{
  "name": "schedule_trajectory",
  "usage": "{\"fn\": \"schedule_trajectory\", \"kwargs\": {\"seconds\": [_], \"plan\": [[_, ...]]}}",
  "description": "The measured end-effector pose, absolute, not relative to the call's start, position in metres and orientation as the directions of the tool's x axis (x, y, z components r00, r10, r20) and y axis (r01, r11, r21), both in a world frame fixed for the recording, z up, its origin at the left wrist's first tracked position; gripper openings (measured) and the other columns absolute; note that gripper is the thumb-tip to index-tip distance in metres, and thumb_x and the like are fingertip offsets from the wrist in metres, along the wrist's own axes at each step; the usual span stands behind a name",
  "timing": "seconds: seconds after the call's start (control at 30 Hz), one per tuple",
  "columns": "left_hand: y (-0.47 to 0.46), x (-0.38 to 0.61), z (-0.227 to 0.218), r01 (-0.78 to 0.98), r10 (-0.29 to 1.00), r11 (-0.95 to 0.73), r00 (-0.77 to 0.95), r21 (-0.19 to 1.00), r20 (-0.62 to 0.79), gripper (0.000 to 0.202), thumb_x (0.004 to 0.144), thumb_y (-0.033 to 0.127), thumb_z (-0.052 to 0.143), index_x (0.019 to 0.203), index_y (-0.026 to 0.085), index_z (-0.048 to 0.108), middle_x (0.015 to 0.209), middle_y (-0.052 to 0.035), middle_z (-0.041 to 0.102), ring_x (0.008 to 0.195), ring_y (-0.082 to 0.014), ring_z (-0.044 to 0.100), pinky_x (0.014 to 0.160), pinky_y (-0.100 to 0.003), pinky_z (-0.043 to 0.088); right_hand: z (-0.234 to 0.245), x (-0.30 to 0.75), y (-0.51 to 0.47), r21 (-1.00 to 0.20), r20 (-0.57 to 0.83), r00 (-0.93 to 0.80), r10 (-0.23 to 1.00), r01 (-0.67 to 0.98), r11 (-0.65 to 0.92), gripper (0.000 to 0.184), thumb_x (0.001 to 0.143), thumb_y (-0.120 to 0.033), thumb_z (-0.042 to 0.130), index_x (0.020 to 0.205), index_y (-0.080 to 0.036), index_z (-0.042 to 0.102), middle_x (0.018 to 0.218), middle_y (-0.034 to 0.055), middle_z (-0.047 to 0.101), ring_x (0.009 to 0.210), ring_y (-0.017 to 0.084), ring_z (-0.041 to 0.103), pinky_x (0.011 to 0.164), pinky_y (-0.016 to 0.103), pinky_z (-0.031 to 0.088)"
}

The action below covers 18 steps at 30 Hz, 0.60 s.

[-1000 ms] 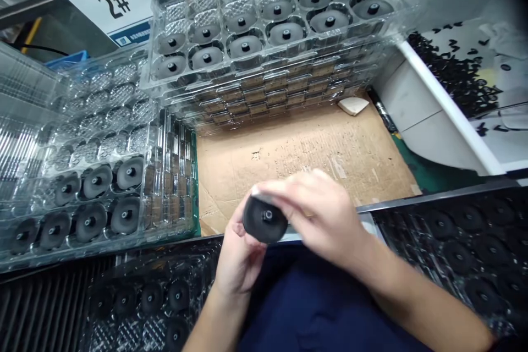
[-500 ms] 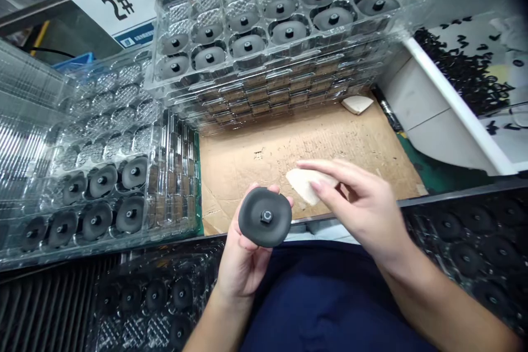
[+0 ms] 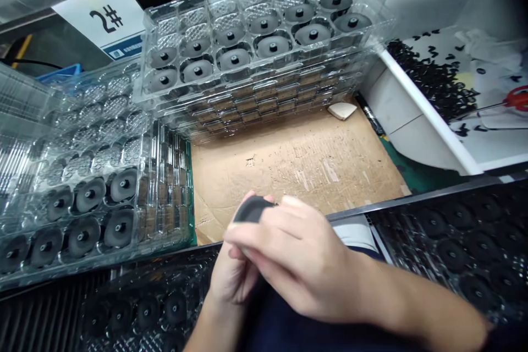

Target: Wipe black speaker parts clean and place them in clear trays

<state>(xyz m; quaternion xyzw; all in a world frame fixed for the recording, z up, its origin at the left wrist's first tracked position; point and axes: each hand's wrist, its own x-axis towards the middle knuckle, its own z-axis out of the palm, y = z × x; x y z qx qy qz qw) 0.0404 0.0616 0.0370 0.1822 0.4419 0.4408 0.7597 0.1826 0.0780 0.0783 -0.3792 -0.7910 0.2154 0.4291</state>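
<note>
A round dark grey part (image 3: 251, 210) with a raised centre stem, mostly covered now, rests in my left hand (image 3: 231, 269), whose fingers close round it from below. Over its face lies my right hand (image 3: 301, 253), fingers curled and pressed close to the part. The cream wedge-shaped sponge that this hand gripped a moment earlier is hidden behind the fingers. Another cream sponge wedge (image 3: 342, 111) lies at the far right of the cardboard sheet (image 3: 280, 165) beyond both hands.
Stacked clear trays (image 3: 256, 85) holding similar grey parts stand at the back. Another tray stack (image 3: 140, 198) is at left. A white bin (image 3: 429, 115) with small black pieces and red-handled scissors (image 3: 515, 99) sits at right. Dark trays (image 3: 462, 242) flank me in front.
My right hand has moved left and down from beside the grey part to over it, covering most of its face and the stem. The view has shifted slightly to the right.
</note>
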Motion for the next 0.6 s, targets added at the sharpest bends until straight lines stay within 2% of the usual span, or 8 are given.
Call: {"fn": "schedule_trajectory", "kwargs": {"seconds": [0.07,0.17,0.27,0.37,0.47,0.53,0.6], "plan": [[0.063,0.037,0.037,-0.549,0.818,0.566,0.28,0.615,-0.503,0.047,0.063,0.032,0.081,0.107,0.031,0.068,0.113,-0.0004,0.071,0.104,-0.0199,0.065,0.09,-0.026,0.052,0.078,0.196,0.073,-0.721,0.42,-0.426,0.801,0.38,0.58,0.023,0.092,-0.011,0.042,0.101,-0.012,0.063,0.078,0.0032,0.067,0.068,0.013,0.055,0.064,0.028,0.039],[0.065,0.035,0.033,-0.601,0.809,0.579,0.346,0.55,-0.474,0.05,0.054,0.031,0.085,0.102,0.031,0.071,0.108,0.0017,0.073,0.098,-0.0162,0.067,0.083,-0.017,0.053,0.078,0.213,0.069,-0.732,0.283,-0.392,0.876,0.502,0.461,0.021,0.09,-0.01,0.046,0.099,-0.014,0.064,0.076,0.0014,0.067,0.061,0.012,0.051,0.061,0.027,0.037],[0.067,0.038,0.034,-0.624,0.835,0.54,0.316,0.564,-0.45,0.042,0.06,0.03,0.082,0.101,0.033,0.071,0.107,0.0035,0.073,0.102,-0.0131,0.065,0.086,-0.014,0.05,0.079,0.214,0.067,-0.666,0.333,-0.296,0.895,0.598,0.445,0.021,0.089,-0.01,0.048,0.101,-0.012,0.064,0.076,0.0032,0.067,0.06,0.013,0.05,0.062,0.029,0.037],[0.069,0.039,0.039,-0.621,0.837,0.539,0.321,0.568,-0.443,0.044,0.061,0.029,0.082,0.103,0.033,0.07,0.108,0.0036,0.073,0.101,-0.015,0.066,0.088,-0.019,0.051,0.083,0.203,0.063,-0.599,0.431,-0.287,0.856,0.618,0.509,0.023,0.089,-0.008,0.046,0.102,-0.007,0.064,0.069,0.0047,0.063,0.058,0.016,0.048,0.058,0.031,0.036],[0.069,0.037,0.042,-0.618,0.831,0.547,0.323,0.564,-0.452,0.045,0.061,0.029,0.082,0.104,0.034,0.069,0.11,0.0039,0.072,0.099,-0.0186,0.068,0.088,-0.025,0.053,0.083,0.199,0.061,-0.661,0.418,-0.357,0.835,0.511,0.549,0.025,0.089,-0.008,0.042,0.101,-0.009,0.064,0.069,0.0039,0.063,0.06,0.016,0.052,0.058,0.031,0.037],[0.069,0.037,0.04,-0.63,0.849,0.519,0.303,0.577,-0.433,0.046,0.059,0.03,0.083,0.103,0.034,0.07,0.11,0.0035,0.072,0.098,-0.0172,0.068,0.087,-0.022,0.053,0.081,0.202,0.064,-0.712,0.382,-0.35,0.855,0.478,0.514,0.023,0.09,-0.009,0.044,0.1,-0.012,0.064,0.076,0.0037,0.067,0.064,0.015,0.055,0.06,0.029,0.04],[0.069,0.038,0.039,-0.645,0.87,0.484,0.279,0.591,-0.407,0.05,0.055,0.032,0.084,0.103,0.032,0.071,0.109,0.0021,0.073,0.099,-0.0145,0.067,0.086,-0.016,0.052,0.08,0.205,0.067,-0.717,0.356,-0.282,0.891,0.528,0.454,0.02,0.089,-0.01,0.047,0.099,-0.013,0.064,0.081,0.0041,0.069,0.066,0.014,0.057,0.063,0.029,0.041]]}}
